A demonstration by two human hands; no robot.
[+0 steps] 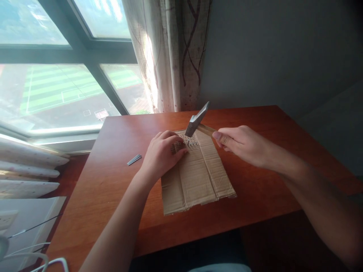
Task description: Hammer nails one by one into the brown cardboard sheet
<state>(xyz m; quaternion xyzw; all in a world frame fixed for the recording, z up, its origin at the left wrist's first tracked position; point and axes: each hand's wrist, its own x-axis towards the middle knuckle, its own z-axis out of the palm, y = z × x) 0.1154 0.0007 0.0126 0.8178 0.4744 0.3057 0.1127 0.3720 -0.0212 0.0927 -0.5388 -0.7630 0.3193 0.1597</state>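
My right hand point(241, 145) is closed round the wooden handle of a hammer point(196, 121). The metal hammer head hangs just above a small wooden block point(187, 143) studded with several nails. The block lies at the far end of a flat sheet of cardboard point(198, 177) on the red-brown table point(255, 196). My left hand point(163, 155) rests on the cardboard with its fingers curled against the left side of the block, holding it in place.
A few loose nails point(134, 159) lie on the table to the left of my left hand. A curtain point(172, 53) hangs behind the table beside a big window point(56, 64). White cables point(34, 257) and a white surface sit at the lower left.
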